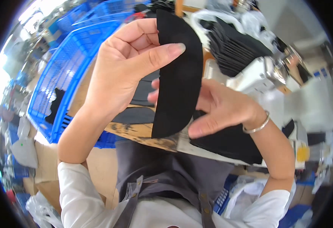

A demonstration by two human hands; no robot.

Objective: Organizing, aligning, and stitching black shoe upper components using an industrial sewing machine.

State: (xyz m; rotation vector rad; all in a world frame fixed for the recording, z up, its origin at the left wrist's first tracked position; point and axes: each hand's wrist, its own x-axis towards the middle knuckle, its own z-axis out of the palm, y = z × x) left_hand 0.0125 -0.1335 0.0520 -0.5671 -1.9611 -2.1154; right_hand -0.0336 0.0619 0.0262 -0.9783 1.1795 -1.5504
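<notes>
A black half-moon piece of fabric (pixel 179 79) is held up in front of me, its straight edge to the left and its curve to the right. My left hand (pixel 126 62) pinches its upper part, thumb on the near face and fingers folded behind the straight edge. Beside the lower curve is my right hand (pixel 223 108), its fingers reaching behind the fabric so that their tips show past the straight edge. That thumb stands apart from the fingers, and no grip on the fabric shows. Dark cut pieces (pixel 136 115) lie on the wooden tabletop (pixel 136 135) below.
On the left stands a blue plastic basket (pixel 69 64) with a black scrap inside. A white sewing machine (pixel 253 74) sits to the right, near a stack of black pieces (pixel 234 47). More black fabric (pixel 231 142) lies under my right forearm.
</notes>
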